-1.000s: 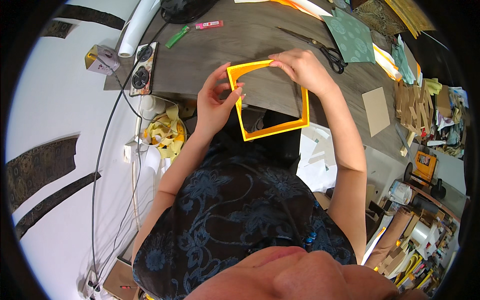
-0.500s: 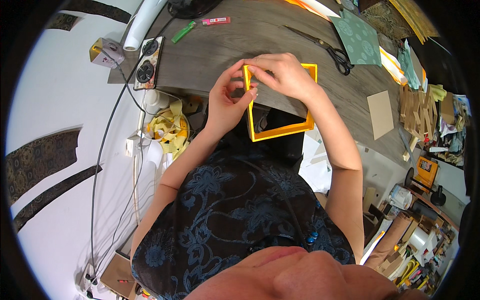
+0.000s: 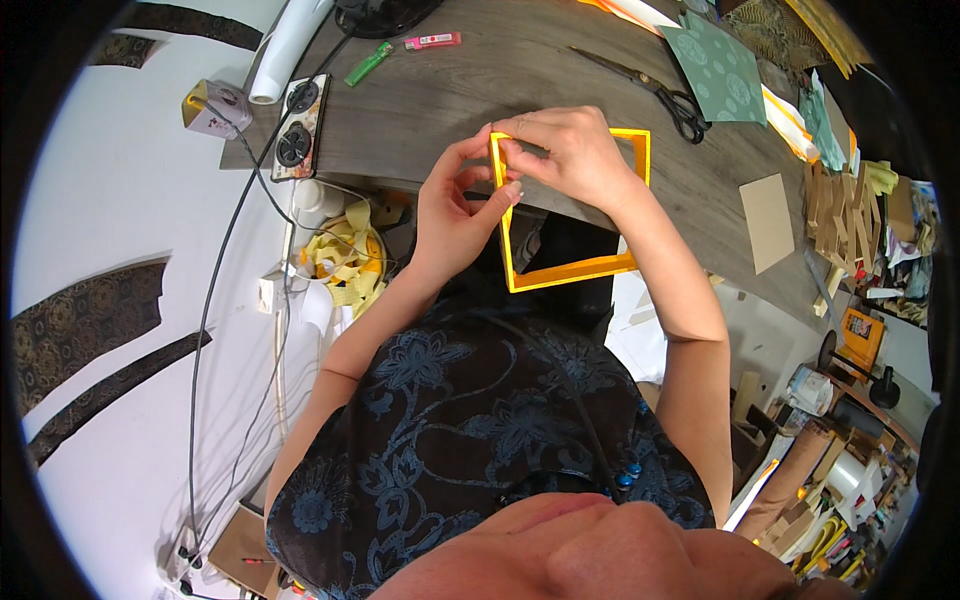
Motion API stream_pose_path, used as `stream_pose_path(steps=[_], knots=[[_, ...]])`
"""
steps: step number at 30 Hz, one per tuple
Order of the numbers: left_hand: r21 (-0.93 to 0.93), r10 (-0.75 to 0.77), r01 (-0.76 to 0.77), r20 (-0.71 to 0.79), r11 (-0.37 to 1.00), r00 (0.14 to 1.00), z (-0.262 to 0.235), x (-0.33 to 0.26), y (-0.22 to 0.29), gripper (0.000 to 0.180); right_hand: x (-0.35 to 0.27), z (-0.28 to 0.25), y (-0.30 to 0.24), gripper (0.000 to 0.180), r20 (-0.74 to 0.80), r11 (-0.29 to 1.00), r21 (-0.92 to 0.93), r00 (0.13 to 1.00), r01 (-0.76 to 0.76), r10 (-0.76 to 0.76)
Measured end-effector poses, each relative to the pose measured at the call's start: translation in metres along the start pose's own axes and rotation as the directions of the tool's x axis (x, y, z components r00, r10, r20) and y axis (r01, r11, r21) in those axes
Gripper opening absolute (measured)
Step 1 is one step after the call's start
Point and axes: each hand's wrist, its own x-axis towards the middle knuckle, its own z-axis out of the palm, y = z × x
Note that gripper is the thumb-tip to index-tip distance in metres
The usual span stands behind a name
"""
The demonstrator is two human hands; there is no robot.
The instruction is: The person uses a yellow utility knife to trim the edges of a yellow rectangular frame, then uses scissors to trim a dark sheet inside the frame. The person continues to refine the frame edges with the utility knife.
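An open rectangular frame (image 3: 575, 272), covered in yellow with deep orange-yellow sides, is held up over the near edge of the table. My left hand (image 3: 452, 208) grips its left side, with the thumb on the near part and the fingers curled behind. On the same side, at the far left corner, my right hand (image 3: 565, 150) presses with bent fingers. My right wrist passes across the frame's opening and hides part of its far and right sides. Where the right fingertips touch the inner wall is partly hidden.
Black-handled scissors (image 3: 650, 90), a green patterned sheet (image 3: 712, 68) and a beige card (image 3: 767, 223) lie on the grey table (image 3: 450, 110). A green lighter (image 3: 369, 64) and a pink one (image 3: 433, 41) lie far left. Yellow scraps (image 3: 345, 250) fill a bin below.
The frame has tilted slightly and shifted a little to the right, so more of its right side shows. Both hands keep their hold at its left side.
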Motion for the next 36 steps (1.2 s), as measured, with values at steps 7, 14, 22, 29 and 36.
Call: stream_pose_path(steps=[7,14,22,29,36], knots=[[-0.015,-0.002,0.002,-0.009,1.000,1.000,-0.0021,0.0005,-0.0051,0.058,-0.0018,0.0032,-0.0010,0.018,0.013,0.998,-0.032,0.999,-0.052,0.053],[-0.138,-0.120,0.114,-0.034,0.984,0.992,-0.0030,0.0009,-0.0083,0.058,-0.0025,0.0037,0.0040,0.020,0.101,0.997,0.051,0.993,-0.061,0.055],[-0.021,-0.031,0.031,0.004,0.999,0.999,-0.0021,-0.0020,-0.0072,0.063,-0.0072,0.0068,0.0009,0.020,0.018,0.997,0.028,0.997,-0.071,0.071],[-0.017,-0.040,0.040,-0.006,0.999,0.999,-0.0015,-0.0029,-0.0067,0.061,-0.0060,0.0034,-0.0033,0.023,0.059,0.991,0.042,0.990,-0.128,0.125],[-0.082,-0.060,0.059,-0.009,0.995,0.998,-0.0002,-0.0022,-0.0065,0.063,-0.0063,-0.0016,0.0001,0.023,0.087,0.995,0.050,0.993,-0.089,0.085]])
